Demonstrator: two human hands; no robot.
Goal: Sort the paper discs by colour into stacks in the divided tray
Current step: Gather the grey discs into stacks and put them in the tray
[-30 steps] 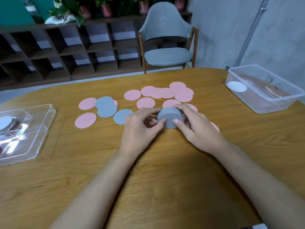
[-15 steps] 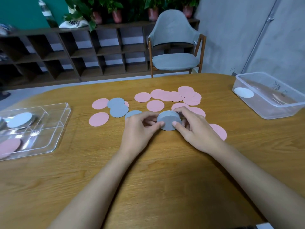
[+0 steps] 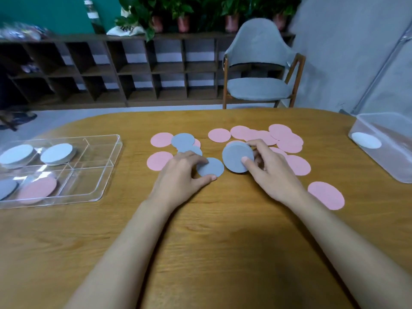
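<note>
My right hand [image 3: 270, 175] grips a tilted stack of grey discs [image 3: 236, 157] at the table's middle. My left hand [image 3: 180, 177] pinches a single grey disc [image 3: 211, 167] lying flat just left of that stack. Two more grey discs [image 3: 182, 140] lie behind my left hand. Several pink discs [image 3: 287, 141] are spread across the table behind and right of my hands, and one pink disc [image 3: 326, 195] lies apart at the right. The clear divided tray [image 3: 98, 175] at the left holds white stacks [image 3: 56, 153], a pink stack [image 3: 38, 189] and a grey stack [image 3: 6, 188].
A clear plastic tub [image 3: 388, 157] with a white disc [image 3: 366, 140] inside stands at the table's right edge. A grey chair [image 3: 259, 70] and a dark shelf unit [image 3: 111, 70] stand beyond the table.
My left hand has left the grey stack and moved left onto a single grey disc. The right hand alone holds the stack now, tilted up. The view has shifted left, showing more of the tray.
</note>
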